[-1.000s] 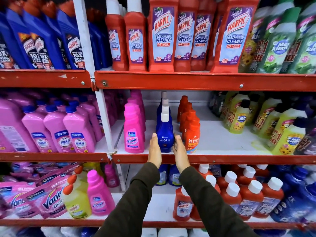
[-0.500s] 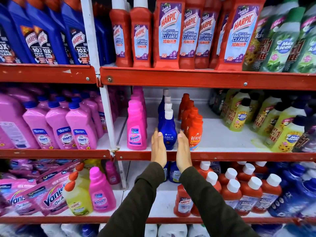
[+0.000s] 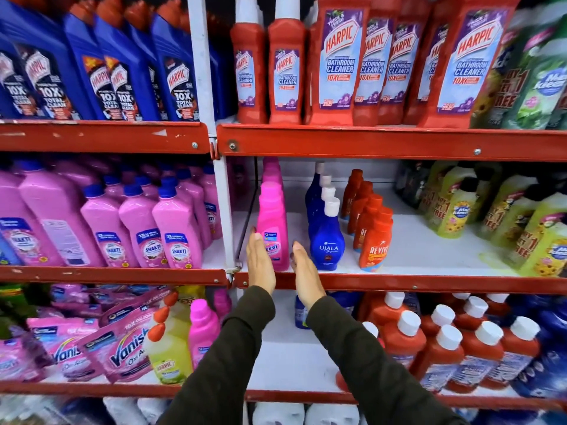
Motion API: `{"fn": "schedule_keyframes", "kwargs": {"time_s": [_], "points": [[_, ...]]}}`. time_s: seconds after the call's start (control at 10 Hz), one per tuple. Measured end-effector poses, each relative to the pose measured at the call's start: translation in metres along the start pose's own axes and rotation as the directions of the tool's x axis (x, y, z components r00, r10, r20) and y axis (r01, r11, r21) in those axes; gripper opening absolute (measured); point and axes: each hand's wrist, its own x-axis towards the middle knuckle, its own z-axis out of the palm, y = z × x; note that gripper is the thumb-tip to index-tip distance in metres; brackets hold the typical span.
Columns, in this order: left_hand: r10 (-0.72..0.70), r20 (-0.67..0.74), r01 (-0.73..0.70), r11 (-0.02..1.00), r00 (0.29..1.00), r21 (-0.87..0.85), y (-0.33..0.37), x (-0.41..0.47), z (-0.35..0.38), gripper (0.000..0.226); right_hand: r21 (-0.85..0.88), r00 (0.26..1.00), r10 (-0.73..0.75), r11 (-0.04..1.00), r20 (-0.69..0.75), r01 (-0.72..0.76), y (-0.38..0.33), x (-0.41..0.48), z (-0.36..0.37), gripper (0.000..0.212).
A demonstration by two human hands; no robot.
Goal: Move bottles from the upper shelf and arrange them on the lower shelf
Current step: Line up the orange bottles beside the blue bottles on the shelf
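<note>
On the middle shelf [image 3: 399,282] stands a row of pink Vanish bottles; the front one [image 3: 272,228] has my left hand [image 3: 260,265] at its left side and my right hand [image 3: 305,277] at its right side. Both hands are flat with fingers straight, palms facing the bottle, and neither grips it. To the right stand a row of blue Ujala bottles [image 3: 326,243] and a row of orange Revive bottles [image 3: 375,243]. The shelf above holds red Harpic bathroom cleaner bottles [image 3: 337,65].
Pink Shakti bottles [image 3: 178,234] fill the left bay behind a white upright post [image 3: 224,216]. Green Max Kleen bottles [image 3: 454,210] stand at the right. The shelf below holds red white-capped bottles [image 3: 445,348], Vanish pouches [image 3: 122,348] and a yellow Harpic bottle [image 3: 167,345].
Both hands moved left from either side of the front blue Ujala bottle to either side of the front pink Vanish bottle. The camera view shifted left as well.
</note>
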Motion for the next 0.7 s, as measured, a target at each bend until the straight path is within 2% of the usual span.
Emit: {"fn": "schedule_keyframes", "kwargs": {"time_s": [0.1,0.5,0.6,0.7], "points": [[-0.071,0.057,0.072,0.997,0.996,-0.009,-0.003,0.005,-0.008,0.065,0.019,0.999,0.028,0.999,0.04,-0.029,-0.002,0.002,0.006,0.053],[-0.005,0.109,-0.007,0.994,0.994,0.108,-0.002,0.003,-0.017,0.069,-0.069,0.998,0.013,0.998,0.057,-0.009,0.0,0.003,0.006,0.056],[0.03,0.104,-0.046,0.986,0.994,0.158,-0.001,0.001,-0.016,0.066,-0.177,0.999,-0.036,0.983,0.035,0.042,-0.002,-0.001,0.005,0.056],[0.279,0.022,-0.273,0.915,0.96,0.299,0.016,-0.019,-0.008,0.06,-0.242,0.95,-0.292,0.935,-0.108,0.259,-0.023,-0.013,-0.005,0.047]]}}
